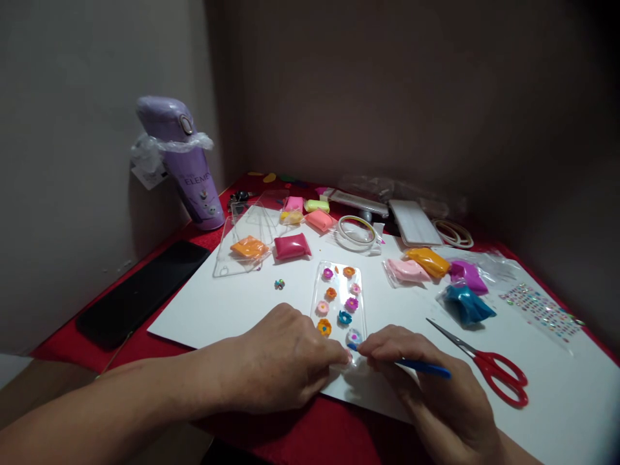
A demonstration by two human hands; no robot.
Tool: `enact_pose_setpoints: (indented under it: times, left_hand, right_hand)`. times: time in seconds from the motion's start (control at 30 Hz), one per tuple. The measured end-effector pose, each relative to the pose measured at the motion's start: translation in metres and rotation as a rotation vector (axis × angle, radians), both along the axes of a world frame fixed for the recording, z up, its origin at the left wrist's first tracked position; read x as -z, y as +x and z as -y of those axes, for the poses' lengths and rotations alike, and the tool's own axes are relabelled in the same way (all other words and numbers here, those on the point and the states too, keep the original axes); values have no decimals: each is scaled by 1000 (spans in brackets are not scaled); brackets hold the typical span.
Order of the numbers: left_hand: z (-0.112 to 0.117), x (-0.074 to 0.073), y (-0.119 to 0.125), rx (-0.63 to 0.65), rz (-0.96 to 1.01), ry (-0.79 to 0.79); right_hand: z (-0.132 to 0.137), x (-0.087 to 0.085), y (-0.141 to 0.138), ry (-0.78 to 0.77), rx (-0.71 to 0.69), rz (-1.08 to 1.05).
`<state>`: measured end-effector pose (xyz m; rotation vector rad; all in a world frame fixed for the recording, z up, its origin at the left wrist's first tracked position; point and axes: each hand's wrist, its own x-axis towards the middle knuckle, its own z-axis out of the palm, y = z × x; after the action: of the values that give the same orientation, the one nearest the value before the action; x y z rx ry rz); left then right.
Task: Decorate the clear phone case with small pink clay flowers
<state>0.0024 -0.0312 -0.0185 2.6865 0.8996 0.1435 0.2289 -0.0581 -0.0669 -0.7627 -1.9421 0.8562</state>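
Note:
A clear phone case [340, 294] lies on a white sheet [227, 303], dotted with several small clay flowers. My left hand [285, 361] rests at the case's near end, fingers curled, fingertips pinching at a small white flower [354, 336]. My right hand [426, 381] is closed round a thin blue tool [426, 368], whose tip meets that same flower.
Red-handled scissors [494, 369] lie right of my right hand. Packets of coloured clay [292, 246] sit behind the case and at the right [465, 303]. A purple bottle [188, 165] stands at the back left, a black phone [140, 290] on the red cloth, a sticker sheet [540, 310] at far right.

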Motion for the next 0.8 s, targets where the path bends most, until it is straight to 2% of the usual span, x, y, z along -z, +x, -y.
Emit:
enact_pose_setpoints:
  times: [0.2, 0.5, 0.63, 0.8]
  left_hand:
    - [-1, -1, 1, 6, -13, -13]
    - [0, -2, 1, 0, -27, -31]
    - [0, -1, 0, 5, -11, -16]
    - [0, 0, 0, 5, -8, -4]
  right_hand:
    - [0, -10, -4, 42, -82, -26]
    - [2, -11, -5, 73, -48, -10]
    - [3, -9, -5, 101, -32, -12]
    - [4, -2, -2, 30, -21, 7]
